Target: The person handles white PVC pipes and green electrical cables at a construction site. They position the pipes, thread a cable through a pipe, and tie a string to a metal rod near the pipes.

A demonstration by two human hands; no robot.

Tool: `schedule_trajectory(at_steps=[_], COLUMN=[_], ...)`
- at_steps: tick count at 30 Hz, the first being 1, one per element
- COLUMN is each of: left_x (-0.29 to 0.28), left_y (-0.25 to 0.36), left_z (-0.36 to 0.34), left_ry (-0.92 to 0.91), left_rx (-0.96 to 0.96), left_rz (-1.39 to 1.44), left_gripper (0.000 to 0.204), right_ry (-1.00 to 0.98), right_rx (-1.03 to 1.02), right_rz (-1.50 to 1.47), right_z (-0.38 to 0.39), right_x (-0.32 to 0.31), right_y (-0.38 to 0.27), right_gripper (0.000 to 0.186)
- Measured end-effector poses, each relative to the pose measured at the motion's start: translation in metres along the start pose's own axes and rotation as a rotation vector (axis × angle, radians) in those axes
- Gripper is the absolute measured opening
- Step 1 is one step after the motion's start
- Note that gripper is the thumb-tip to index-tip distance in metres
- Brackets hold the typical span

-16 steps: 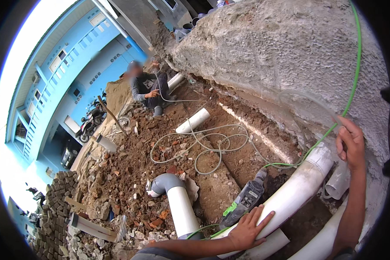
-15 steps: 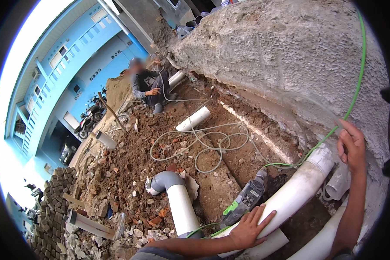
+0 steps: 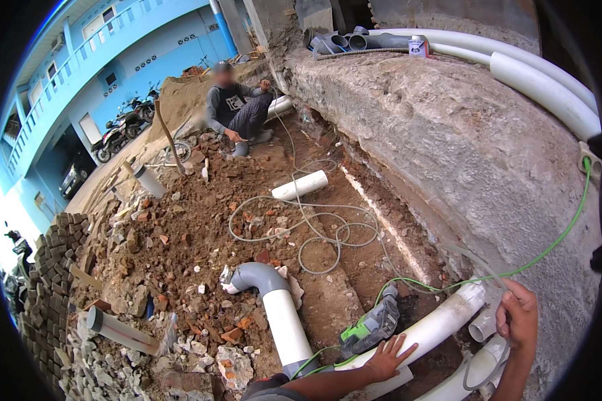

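My left hand (image 3: 385, 359) lies flat with fingers spread on a thick white pipe (image 3: 441, 319) in the trench. Close to the wall, my right hand (image 3: 518, 313) is closed around a thin clear hose (image 3: 476, 258); the hose runs up from it and hangs below in a loop. A green cable (image 3: 548, 250) passes just above that hand. Beside the white pipe, left of it, lies a green and grey power tool (image 3: 373, 326). A short white pipe end (image 3: 481, 329) shows under my right hand.
A person (image 3: 237, 110) squats at the trench's far end, one hand raised with the hose. Hose coils (image 3: 338, 240) lie on the soil near a short pipe (image 3: 301, 185). A grey elbow (image 3: 257, 275) stands left. The rough concrete wall (image 3: 435, 113) carries pipes, fittings and a can (image 3: 418, 47).
My view has tilted up, showing the wall's top. My right hand has come down beside the pipe's end, with the hose now hanging below it. My left hand stays on the pipe.
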State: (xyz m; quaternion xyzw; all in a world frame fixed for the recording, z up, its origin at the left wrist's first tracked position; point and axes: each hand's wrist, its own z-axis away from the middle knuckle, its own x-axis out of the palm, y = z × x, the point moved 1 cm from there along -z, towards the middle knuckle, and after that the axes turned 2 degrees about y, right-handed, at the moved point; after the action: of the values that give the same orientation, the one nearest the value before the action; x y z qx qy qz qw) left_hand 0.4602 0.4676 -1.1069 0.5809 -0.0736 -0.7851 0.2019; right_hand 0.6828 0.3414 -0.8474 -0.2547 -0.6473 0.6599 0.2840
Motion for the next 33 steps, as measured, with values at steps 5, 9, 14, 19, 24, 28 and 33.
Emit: schedule_trajectory(at_steps=[5,9,14,19,24,28,33], left_x=[-0.077,-0.140,-0.252,-0.336,-0.385,-0.434,-0.509], left_y=[0.015,0.053,0.163,0.231,0.200,0.176,0.120], left_z=[0.055,0.190,0.278,0.348,0.400,0.425,0.453], left_ry=[-0.530,-0.358,0.126,-0.082,-0.266,0.056,0.502], left_rx=[-0.063,-0.003,0.128,0.237,-0.031,-0.051,-0.215], left_rz=[0.260,0.611,0.957,1.283,1.772,1.601,1.265], left_gripper=[0.075,0.065,0.062,0.043,0.042,0.038,0.035], right_ry=[0.040,0.189,0.315,0.190,0.419,0.458,0.095], right_rx=[0.223,0.453,0.678,0.715,0.559,0.385,0.162], right_rz=[0.080,-0.137,-0.492,-0.616,-0.609,-0.551,-0.572], right_z=[0.037,0.088,0.149,0.174,0.127,0.095,0.061], right_x=[0.011,0.028,0.113,0.184,0.182,0.187,0.233], right_y=[-0.094,-0.148,-0.213,-0.286,-0.336,-0.380,-0.425], right_gripper=[0.034,0.026,0.026,0.026,0.028,0.033,0.038])
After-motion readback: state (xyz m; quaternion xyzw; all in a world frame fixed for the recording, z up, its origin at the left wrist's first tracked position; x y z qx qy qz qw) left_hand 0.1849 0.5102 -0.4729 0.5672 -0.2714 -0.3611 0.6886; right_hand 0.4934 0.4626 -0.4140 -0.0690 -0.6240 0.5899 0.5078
